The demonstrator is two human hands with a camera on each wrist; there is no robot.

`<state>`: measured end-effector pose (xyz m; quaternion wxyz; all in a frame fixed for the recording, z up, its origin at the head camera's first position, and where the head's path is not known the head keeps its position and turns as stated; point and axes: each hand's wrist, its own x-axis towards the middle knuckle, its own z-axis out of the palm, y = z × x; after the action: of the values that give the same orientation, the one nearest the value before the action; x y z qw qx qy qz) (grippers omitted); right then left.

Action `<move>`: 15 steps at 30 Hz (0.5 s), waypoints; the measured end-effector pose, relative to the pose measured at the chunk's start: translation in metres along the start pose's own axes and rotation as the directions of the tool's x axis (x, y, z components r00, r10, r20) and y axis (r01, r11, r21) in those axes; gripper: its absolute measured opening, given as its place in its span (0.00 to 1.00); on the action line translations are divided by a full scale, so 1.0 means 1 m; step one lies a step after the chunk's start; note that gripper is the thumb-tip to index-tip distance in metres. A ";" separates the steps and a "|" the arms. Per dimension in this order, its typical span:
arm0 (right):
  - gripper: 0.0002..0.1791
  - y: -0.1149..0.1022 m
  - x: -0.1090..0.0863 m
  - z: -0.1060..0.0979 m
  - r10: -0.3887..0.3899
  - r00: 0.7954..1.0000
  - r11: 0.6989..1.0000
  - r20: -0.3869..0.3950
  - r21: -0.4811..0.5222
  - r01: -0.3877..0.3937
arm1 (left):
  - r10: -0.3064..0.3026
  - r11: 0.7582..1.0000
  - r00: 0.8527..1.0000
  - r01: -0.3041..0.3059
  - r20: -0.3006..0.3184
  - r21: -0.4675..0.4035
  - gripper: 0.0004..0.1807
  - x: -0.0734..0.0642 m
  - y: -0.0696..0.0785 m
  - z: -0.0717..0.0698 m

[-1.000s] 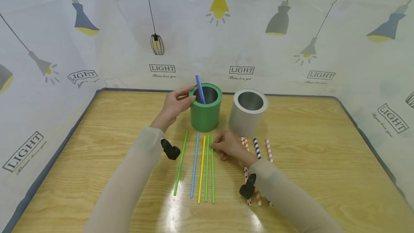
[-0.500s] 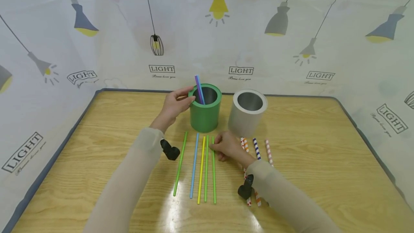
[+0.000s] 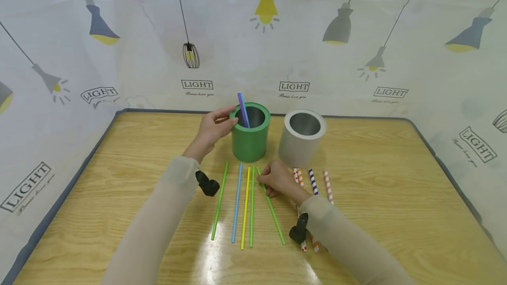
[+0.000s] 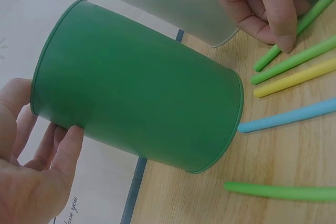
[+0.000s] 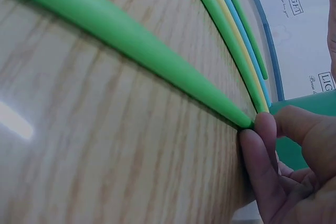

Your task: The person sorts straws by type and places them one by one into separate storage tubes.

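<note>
Two grips are engaged. The left grip [image 3: 211, 130] holds the green container [image 3: 249, 147] at its upper wall, near the rim; purple and blue straws [image 3: 243, 111] lean inside. The right grip [image 3: 279, 179] pinches the far end of a green straw [image 3: 272, 210], which slants across the tabletop [image 3: 396, 166] toward the patterned straws [image 3: 314, 181]. Left of this straw lie, in order, a second green straw [image 3: 252, 214], a yellow straw [image 3: 245, 214], a light-blue straw [image 3: 236, 206] and a third green straw [image 3: 219, 201]. The gray container [image 3: 299, 149] stands just beside the green container.
</note>
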<state>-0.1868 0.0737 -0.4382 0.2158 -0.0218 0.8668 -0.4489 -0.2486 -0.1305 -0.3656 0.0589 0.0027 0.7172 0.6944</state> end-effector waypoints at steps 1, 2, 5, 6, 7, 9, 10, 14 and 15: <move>0.05 0.000 0.000 0.000 0.000 1.000 1.000 0.000 -0.004 0.000 | -0.001 1.000 1.000 0.001 0.001 0.000 0.25 0.000 0.000 0.000; 0.05 0.000 0.000 0.000 -0.003 1.000 1.000 -0.001 -0.007 0.003 | -0.002 1.000 1.000 0.002 0.002 0.001 0.24 0.000 0.000 0.000; 0.05 0.000 -0.001 0.000 -0.009 1.000 1.000 -0.005 -0.013 0.009 | -0.004 1.000 1.000 0.004 0.002 0.005 0.24 -0.001 0.001 0.000; 0.05 0.000 -0.001 0.000 -0.010 1.000 1.000 -0.005 -0.018 0.010 | -0.005 1.000 1.000 0.005 0.001 0.006 0.24 -0.001 0.001 0.000; 0.05 0.000 -0.001 0.000 -0.009 1.000 1.000 -0.005 -0.021 0.009 | -0.004 1.000 1.000 0.004 0.000 0.006 0.24 0.000 0.001 0.000; 0.05 0.000 -0.001 -0.001 -0.011 1.000 0.999 -0.013 -0.036 0.011 | -0.004 1.000 1.000 0.004 -0.002 0.005 0.24 -0.001 0.001 0.000; 0.05 0.000 -0.001 -0.002 -0.010 1.000 0.999 -0.015 -0.042 0.010 | -0.003 1.000 1.000 0.003 -0.003 0.004 0.24 0.000 0.001 0.000; 0.05 -0.002 -0.002 -0.006 -0.041 0.998 0.996 -0.042 -0.082 0.038 | 0.003 1.000 1.000 -0.003 -0.001 0.004 0.24 0.000 0.001 0.000; 0.04 -0.004 -0.002 -0.008 -0.054 0.997 0.994 -0.052 -0.094 0.049 | 0.003 1.000 1.000 -0.003 -0.002 0.004 0.24 0.000 0.001 0.000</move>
<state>-0.1884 0.0782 -0.4307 0.1791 -0.0421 0.8915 -0.4140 -0.2487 -0.1300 -0.3651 0.0571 0.0035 0.7188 0.6929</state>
